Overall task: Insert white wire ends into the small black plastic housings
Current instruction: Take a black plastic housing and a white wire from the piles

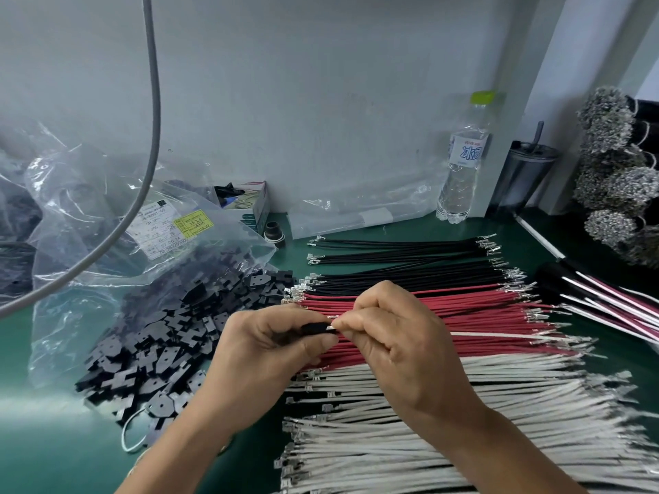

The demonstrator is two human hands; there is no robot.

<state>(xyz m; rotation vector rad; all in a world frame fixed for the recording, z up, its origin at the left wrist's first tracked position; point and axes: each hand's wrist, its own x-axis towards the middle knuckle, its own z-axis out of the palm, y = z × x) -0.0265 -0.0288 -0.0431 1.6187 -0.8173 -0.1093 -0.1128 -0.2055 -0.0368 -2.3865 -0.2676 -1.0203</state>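
Green matting covers the workbench [46, 440], backed by a pale grey wall. Just above the mat, at the middle of the view, a small black housing [315, 328] is pinched between the thumb and curled fingers of the left hand [271, 345], so that only its right end shows. Touching that end is the metal tip of a white wire [499, 335], which the right hand [396, 336] pinches close to the tip between thumb and forefinger; the rest of the wire runs off to the right, lying across the red wires. How far the tip sits inside the housing cannot be told.

Under both hands the loose wires lie in rows: black wires [410, 269] farthest away, red wires [481, 308] in the middle, and a broad spread of white wires [463, 422] nearest the person. To the left, a heap of black housings [160, 336] spills out of a clear plastic bag [89, 208] bearing printed labels. A grey cable [154, 101] hangs down in a curve in front of the bag. Against the wall stand a water bottle [463, 162] with a green cap and, to its right, a dark tumbler [524, 180]. Bundles of finished wires [613, 162] are stacked at the far right.
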